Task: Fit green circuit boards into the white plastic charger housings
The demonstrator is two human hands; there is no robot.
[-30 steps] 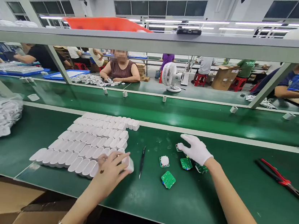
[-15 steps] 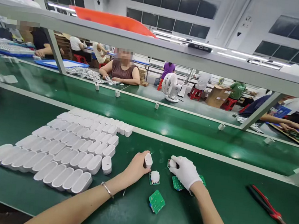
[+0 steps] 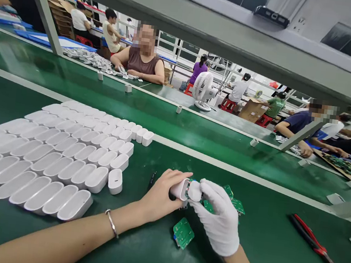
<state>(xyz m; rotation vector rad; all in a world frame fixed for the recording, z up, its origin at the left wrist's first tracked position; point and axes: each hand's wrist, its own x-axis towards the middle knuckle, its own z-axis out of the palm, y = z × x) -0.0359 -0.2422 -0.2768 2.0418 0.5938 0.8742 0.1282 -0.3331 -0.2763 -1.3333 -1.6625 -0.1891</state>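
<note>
My bare left hand (image 3: 163, 194) is closed around a white oval plastic housing (image 3: 178, 189), its open end turned to the right. In a white glove, my right hand (image 3: 218, 215) pinches a circuit board with a round white part (image 3: 194, 191) on it. The board's edge is at the housing's mouth; how far inside it reaches is hidden. Below the hands lies a green circuit board (image 3: 184, 233). More green boards (image 3: 238, 206) lie behind and beside the gloved hand. A bit of another piece shows under the housing, mostly covered.
Rows of white housings (image 3: 71, 172) fill the left of the green table, with one housing (image 3: 115, 181) standing apart. Red-and-black pliers (image 3: 318, 247) lie at right. A dark pen-like tool (image 3: 152, 180) lies behind my left wrist. A grey shelf beam (image 3: 175, 25) crosses above; co-workers sit beyond.
My right hand has brought the board with the white part leftward to the housing in my left hand. The housing has tipped toward it. The camera view has dipped and come closer.
</note>
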